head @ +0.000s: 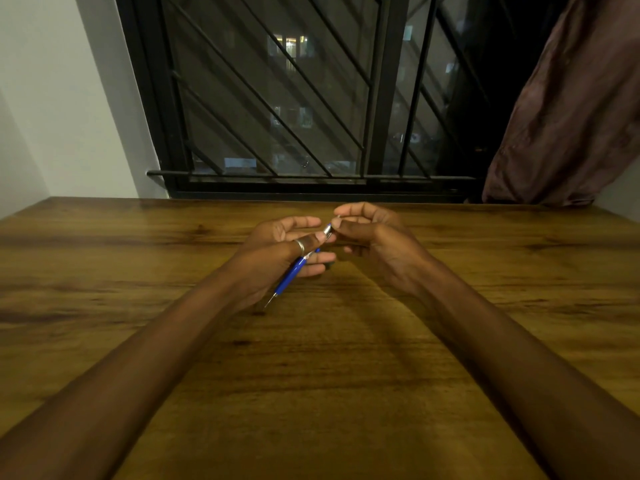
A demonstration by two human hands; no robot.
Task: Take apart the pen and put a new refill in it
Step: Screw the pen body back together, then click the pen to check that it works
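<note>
A blue pen (pixel 290 274) with a silver end lies slanted through my left hand (pixel 277 258), which grips its middle above the wooden table (pixel 311 358). A thin metal tip sticks out at the pen's lower end near my wrist. The silver end (pixel 327 230) points up and to the right. My right hand (pixel 370 237) pinches something thin and pale at that silver end with thumb and forefinger; I cannot tell whether it is a refill or a small part. A ring sits on my left thumb.
A barred window (pixel 294 98) rises behind the table's far edge. A brown curtain (pixel 571 116) hangs at the right. A white wall stands to the left.
</note>
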